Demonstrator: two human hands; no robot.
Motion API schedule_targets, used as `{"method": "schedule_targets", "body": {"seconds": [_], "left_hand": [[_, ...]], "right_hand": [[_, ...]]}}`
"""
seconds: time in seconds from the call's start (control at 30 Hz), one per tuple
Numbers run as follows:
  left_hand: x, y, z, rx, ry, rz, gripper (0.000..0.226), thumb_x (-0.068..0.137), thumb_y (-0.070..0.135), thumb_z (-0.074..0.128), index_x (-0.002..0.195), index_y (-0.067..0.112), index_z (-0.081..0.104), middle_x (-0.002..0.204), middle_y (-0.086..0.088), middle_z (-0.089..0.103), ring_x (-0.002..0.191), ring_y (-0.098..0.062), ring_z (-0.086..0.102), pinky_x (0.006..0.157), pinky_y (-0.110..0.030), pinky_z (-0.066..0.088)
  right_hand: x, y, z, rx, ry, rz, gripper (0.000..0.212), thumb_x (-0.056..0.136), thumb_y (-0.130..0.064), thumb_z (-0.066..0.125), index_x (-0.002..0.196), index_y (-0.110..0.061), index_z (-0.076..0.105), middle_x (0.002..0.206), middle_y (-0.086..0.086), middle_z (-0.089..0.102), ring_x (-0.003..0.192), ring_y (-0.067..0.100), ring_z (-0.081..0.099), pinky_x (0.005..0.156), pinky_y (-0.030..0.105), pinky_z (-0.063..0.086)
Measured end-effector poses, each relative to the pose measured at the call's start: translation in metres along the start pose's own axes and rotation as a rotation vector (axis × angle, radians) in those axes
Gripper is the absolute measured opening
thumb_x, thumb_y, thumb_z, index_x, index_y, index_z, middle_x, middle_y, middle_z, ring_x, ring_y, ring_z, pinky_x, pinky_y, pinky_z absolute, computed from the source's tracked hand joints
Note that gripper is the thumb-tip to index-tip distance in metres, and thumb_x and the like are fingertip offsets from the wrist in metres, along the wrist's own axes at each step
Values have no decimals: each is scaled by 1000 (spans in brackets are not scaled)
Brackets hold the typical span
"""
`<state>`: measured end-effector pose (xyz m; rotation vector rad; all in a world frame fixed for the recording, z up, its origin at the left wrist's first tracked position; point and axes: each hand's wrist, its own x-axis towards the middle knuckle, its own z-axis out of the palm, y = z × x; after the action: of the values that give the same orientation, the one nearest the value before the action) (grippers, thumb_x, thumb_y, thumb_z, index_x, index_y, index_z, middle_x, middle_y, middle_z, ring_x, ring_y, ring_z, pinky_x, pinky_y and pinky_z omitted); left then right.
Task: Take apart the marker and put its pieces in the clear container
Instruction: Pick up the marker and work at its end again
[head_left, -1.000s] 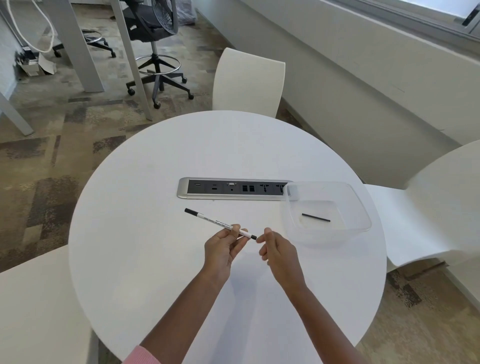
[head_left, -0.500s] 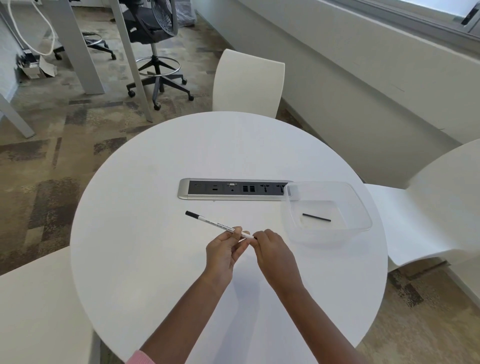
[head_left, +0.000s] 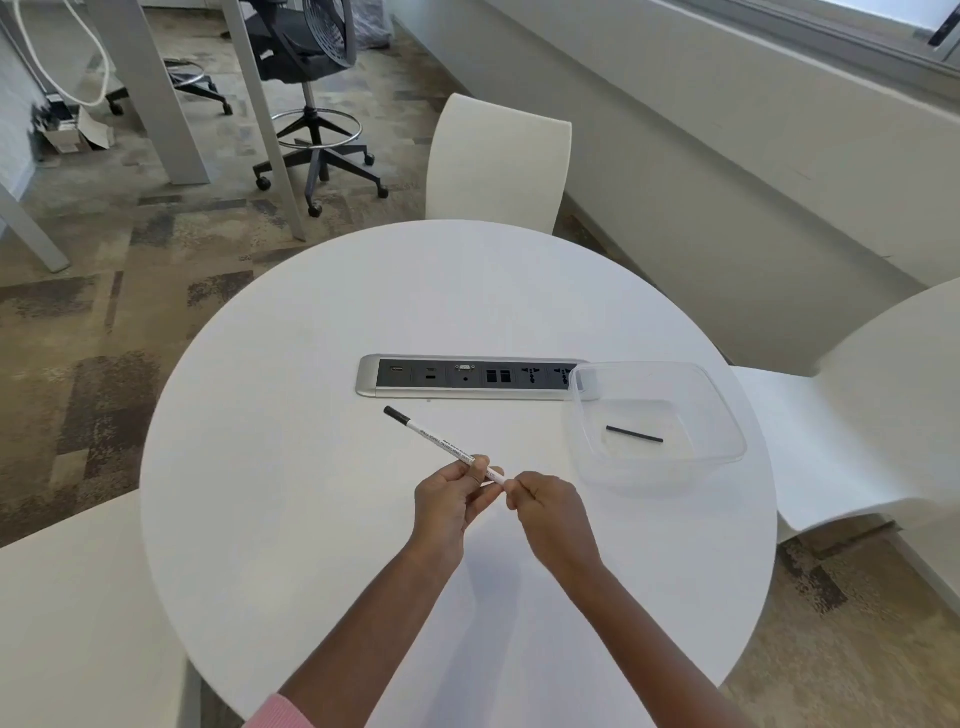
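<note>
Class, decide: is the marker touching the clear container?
Apart. The head view shows the marker held by both hands above the table, with bare white tabletop between its near end and the clear container.

Round white table (head_left: 311, 493); clear container (head_left: 727, 415) on it

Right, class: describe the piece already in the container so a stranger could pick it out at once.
Start at the round white table and find the clear container near its right edge, beside the silver socket strip. On its floor lies a thin black stick. It is the only thing inside, plain black, and shorter than the white marker held in the hands.
</note>
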<state>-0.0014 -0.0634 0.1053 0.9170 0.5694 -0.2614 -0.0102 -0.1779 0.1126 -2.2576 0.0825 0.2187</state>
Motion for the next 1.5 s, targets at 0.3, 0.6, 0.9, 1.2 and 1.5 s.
{"method": "schedule_targets", "body": {"seconds": [0.3,0.6,0.9,1.2,1.5], "left_hand": [[1,2,4,-38,-24,30,11,87,3,58,79,1,65,62,-4,72,57,-9,69,58,-15,56],[-2,2,6,-269,24,-7,13,87,-1,56,77,-3,64,61,-7,73,58,-15,72,54,-17,57],[-4,5,11,-315,-40,-6,13,89,0,53,78,-1,60,64,-7,74,63,-11,72,56,-16,57],[-7,2,13,-286,-42,52,13,91,0,50,80,-1,57,63,-5,74,63,-12,72,55,-16,56],[-9,1,10,-203,-57,96,14,92,0,48,80,1,56,65,-3,75,64,-10,72,58,-15,56]], "right_hand": [[10,-2,-16,547,-239,309,43,95,-28,42,58,-13,57,46,-3,46,38,6,40,43,15,33],[-1,10,4,307,308,-160,19,85,-4,59,95,-19,65,84,-11,63,81,-8,59,66,2,43],[9,5,4,318,367,-276,19,82,4,59,87,-12,69,79,-10,63,76,7,61,70,12,49],[13,10,-6,-163,407,-579,18,85,-11,54,81,1,66,67,14,63,62,28,59,59,28,44],[20,12,-17,-190,181,-605,25,88,-12,46,73,4,57,65,16,50,66,16,35,60,23,31]]}}
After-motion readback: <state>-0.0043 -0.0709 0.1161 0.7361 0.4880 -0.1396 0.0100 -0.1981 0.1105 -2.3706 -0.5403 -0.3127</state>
